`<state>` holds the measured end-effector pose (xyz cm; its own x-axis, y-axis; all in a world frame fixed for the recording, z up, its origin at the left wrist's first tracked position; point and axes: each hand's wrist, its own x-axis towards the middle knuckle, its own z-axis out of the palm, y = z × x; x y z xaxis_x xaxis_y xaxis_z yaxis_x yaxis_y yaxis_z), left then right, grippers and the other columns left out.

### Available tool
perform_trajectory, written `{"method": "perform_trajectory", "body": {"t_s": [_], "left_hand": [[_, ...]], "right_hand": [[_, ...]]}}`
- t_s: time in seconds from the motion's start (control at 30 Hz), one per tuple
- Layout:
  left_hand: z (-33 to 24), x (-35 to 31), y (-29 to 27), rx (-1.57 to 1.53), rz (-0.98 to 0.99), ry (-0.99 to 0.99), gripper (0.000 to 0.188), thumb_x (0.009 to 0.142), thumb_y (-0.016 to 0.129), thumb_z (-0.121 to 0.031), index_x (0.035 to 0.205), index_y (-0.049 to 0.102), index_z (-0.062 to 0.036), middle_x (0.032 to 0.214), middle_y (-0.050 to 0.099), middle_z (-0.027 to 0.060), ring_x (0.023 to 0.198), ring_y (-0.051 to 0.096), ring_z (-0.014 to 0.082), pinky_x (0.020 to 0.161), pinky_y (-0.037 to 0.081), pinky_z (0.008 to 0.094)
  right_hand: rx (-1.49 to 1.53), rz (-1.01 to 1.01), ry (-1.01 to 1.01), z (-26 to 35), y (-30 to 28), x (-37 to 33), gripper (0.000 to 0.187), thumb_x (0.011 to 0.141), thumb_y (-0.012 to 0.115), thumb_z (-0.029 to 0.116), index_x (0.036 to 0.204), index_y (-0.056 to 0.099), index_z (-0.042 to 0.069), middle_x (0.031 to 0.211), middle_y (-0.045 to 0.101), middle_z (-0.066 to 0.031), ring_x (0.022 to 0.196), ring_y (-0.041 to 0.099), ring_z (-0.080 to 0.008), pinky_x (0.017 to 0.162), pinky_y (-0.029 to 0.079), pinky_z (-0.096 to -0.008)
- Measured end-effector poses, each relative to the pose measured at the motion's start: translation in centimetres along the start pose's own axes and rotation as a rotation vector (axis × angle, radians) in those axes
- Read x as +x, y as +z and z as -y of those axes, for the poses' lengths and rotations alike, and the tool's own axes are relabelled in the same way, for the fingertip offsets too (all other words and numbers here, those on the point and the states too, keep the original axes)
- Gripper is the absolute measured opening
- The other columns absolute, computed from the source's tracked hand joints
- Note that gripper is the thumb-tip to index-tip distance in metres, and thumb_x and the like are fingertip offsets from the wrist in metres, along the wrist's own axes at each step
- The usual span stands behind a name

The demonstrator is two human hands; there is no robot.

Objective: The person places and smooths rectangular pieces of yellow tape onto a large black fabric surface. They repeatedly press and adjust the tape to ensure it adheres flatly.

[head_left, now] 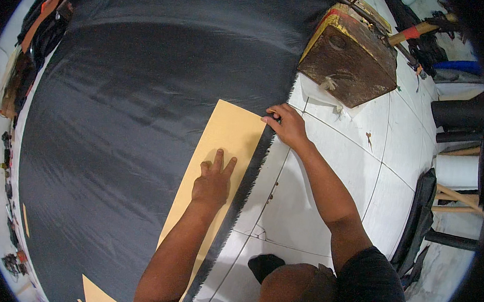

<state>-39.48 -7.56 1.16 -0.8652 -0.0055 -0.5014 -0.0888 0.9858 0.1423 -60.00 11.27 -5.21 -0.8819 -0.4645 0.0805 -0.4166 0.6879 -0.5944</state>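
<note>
A long pale-yellow card strip (194,203) lies slantwise on a broad sheet of dark grey fabric (127,122), close to the fabric's frayed right edge. My left hand (213,181) rests flat on the card with its fingers spread. At the card's upper right corner is my right hand (287,123), its fingers curled and pinched together at the fabric's edge. Whatever is between those fingertips, if anything, is too small to make out. My left forearm covers part of the card's lower stretch.
A brown-faced block (352,66) with yellow sides stands at the upper right, beside a wooden handle (421,33). White floor tiles (340,173) lie right of the fabric. Fabric rolls (459,115) line the far right. Another card piece (99,294) lies at lower left.
</note>
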Motion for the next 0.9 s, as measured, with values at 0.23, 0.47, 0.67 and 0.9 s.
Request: {"method": "perform_trajectory", "body": {"t_s": [0.23,0.47,0.67,0.9], "left_hand": [[-0.4,-0.2,-0.3,0.006,0.028,0.007,0.114,0.064,0.091,-0.024,0.157,0.026,-0.0283,0.164,0.020,0.0139,0.131,0.045,0.0421,0.093,0.060,0.0460],[-1.1,0.7,-0.2,0.007,0.001,0.012,0.111,0.067,0.090,-0.022,0.157,0.026,-0.0281,0.163,0.022,0.0149,0.131,0.045,0.0434,0.092,0.060,0.0477],[1.2,2.7,7.6,-0.023,-0.322,-0.058,0.051,0.094,0.056,-0.019,0.144,0.045,-0.0222,0.150,0.035,0.0155,0.127,0.048,0.0443,0.088,0.053,0.0598],[-1.9,7.9,4.8,-0.473,-0.017,-0.161,0.064,0.088,0.073,-0.029,0.147,0.049,-0.0321,0.167,0.011,0.0085,0.147,0.015,0.0509,0.098,0.031,0.0806]], "right_hand": [[0.002,0.011,0.015,-0.5,-0.1,-0.4,0.035,0.084,0.075,0.041,0.107,0.072,0.014,0.089,0.061,-0.0054,0.089,0.063,-0.0263,0.077,0.051,-0.0410],[-0.004,0.047,0.025,-0.7,-1.4,0.4,0.036,0.084,0.075,0.039,0.108,0.072,0.013,0.093,0.064,-0.0061,0.090,0.064,-0.0258,0.080,0.052,-0.0411],[0.536,0.161,0.090,-1.9,3.7,0.9,0.030,0.089,0.071,0.010,0.119,0.068,0.008,0.106,0.066,-0.0054,0.093,0.064,-0.0169,0.084,0.053,-0.0317],[0.074,0.138,-0.042,-10.7,1.3,3.6,0.041,0.101,0.062,0.028,0.130,0.061,0.000,0.131,0.062,-0.0151,0.121,0.056,-0.0277,0.108,0.041,-0.0390]]}}
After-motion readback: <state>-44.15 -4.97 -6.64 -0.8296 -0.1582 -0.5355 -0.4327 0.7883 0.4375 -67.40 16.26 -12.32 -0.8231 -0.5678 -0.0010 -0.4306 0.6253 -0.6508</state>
